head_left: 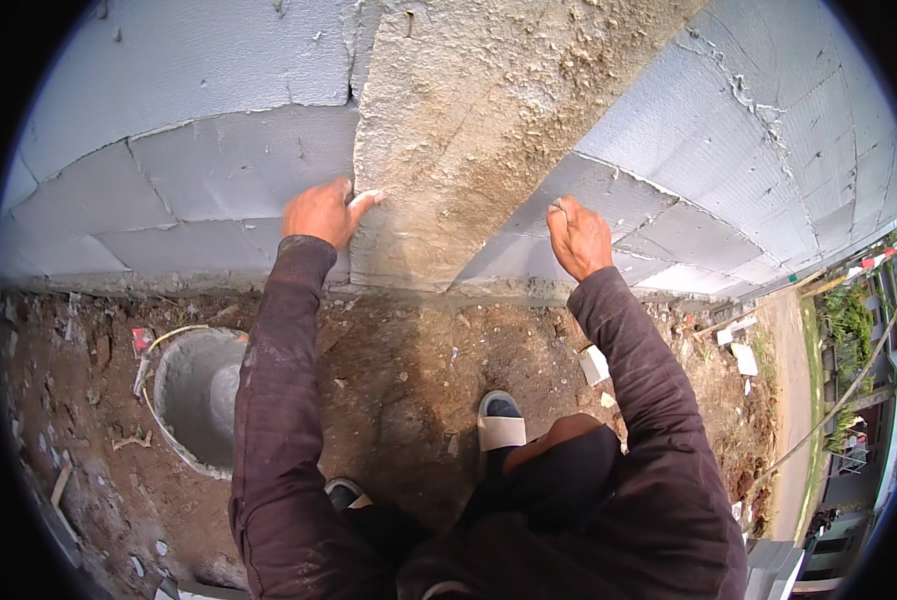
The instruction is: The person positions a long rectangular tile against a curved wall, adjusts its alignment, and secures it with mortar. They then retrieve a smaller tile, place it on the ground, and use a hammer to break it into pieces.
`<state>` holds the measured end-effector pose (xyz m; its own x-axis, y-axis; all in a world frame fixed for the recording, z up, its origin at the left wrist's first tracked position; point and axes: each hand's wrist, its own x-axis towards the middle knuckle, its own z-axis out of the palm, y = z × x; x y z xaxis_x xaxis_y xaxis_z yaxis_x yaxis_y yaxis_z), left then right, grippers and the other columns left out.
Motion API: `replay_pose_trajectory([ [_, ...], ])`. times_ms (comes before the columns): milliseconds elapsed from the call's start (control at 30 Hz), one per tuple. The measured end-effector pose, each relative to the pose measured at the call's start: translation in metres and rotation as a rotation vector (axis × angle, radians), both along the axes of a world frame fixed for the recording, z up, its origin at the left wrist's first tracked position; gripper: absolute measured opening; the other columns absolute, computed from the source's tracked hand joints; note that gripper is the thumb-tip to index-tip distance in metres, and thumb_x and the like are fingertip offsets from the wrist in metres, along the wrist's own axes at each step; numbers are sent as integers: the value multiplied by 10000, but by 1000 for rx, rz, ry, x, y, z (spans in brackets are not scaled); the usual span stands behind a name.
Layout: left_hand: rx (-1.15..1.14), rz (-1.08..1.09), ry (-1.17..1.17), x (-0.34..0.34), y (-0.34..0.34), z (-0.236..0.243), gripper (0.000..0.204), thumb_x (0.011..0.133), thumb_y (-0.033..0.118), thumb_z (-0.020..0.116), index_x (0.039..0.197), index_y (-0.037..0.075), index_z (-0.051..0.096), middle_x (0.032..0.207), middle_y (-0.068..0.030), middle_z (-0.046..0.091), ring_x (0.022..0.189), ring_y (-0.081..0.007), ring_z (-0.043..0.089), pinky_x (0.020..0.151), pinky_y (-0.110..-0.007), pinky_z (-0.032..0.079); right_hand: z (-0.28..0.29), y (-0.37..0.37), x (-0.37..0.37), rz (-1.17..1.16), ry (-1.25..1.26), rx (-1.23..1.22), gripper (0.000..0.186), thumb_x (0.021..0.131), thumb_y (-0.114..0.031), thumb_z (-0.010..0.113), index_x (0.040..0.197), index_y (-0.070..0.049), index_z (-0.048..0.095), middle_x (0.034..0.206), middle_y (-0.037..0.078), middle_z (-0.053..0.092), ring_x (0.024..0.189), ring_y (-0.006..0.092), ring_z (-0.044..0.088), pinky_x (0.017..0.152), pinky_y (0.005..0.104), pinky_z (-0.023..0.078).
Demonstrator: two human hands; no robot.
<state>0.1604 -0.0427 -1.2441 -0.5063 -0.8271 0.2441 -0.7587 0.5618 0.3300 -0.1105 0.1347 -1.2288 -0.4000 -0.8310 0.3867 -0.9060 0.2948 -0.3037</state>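
A rough concrete column (449, 130), stained brown, rises between two walls of grey blocks. My left hand (319, 213) is at the column's left edge, by the grey block wall (244, 150). Its thumb stretches out over the column's edge, apart from the curled index finger; the other fingers are mostly hidden. My right hand (579, 238) is in front of the right block wall (659, 200), just off the column's right side. Its fingers are curled in against the thumb, and whatever they hold, if anything, is too small or hidden to make out.
A round bucket (169, 440) with wet grey mortar stands on the dirt ground (389, 400) at left. My sandalled foot (501, 425) is below the column. Broken white block pieces (596, 365) lie at right, near a pole (839, 400) and a path (794, 380).
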Motion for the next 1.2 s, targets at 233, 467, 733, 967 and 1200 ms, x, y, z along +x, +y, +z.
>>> replay_pose_trajectory([
  [233,-280,21,77,-51,9,-16,489,740,533,620,670,55,541,517,-109,527,477,-279,527,455,-387,407,10,19,-69,170,-113,-63,369,850,-344,520,636,-43,511,555,155,511,514,338,511,491,412,390],
  [467,-335,73,17,-87,15,-17,464,729,524,635,687,69,556,478,-86,517,464,-283,532,448,-390,406,2,26,-110,252,-221,-169,399,860,-308,553,572,-41,481,489,125,464,421,286,446,421,373,340],
  [733,-241,113,49,-89,23,-16,426,744,454,654,694,40,565,543,-162,545,520,-355,541,479,-406,413,-6,27,-106,283,-291,-212,407,864,-306,549,579,-24,479,491,146,444,425,305,429,429,381,338],
  [967,-42,177,49,-59,32,0,554,740,559,611,711,7,567,624,-163,589,607,-308,589,556,-411,433,1,29,-70,205,-484,-119,344,869,-308,537,745,11,567,567,135,522,537,274,533,547,351,428],
  [1200,200,67,100,14,24,-2,592,759,579,553,834,-6,611,723,-174,622,701,-290,615,654,-391,472,57,10,60,550,209,-493,274,744,-197,648,982,-74,593,1026,86,565,982,229,532,877,383,394],
])
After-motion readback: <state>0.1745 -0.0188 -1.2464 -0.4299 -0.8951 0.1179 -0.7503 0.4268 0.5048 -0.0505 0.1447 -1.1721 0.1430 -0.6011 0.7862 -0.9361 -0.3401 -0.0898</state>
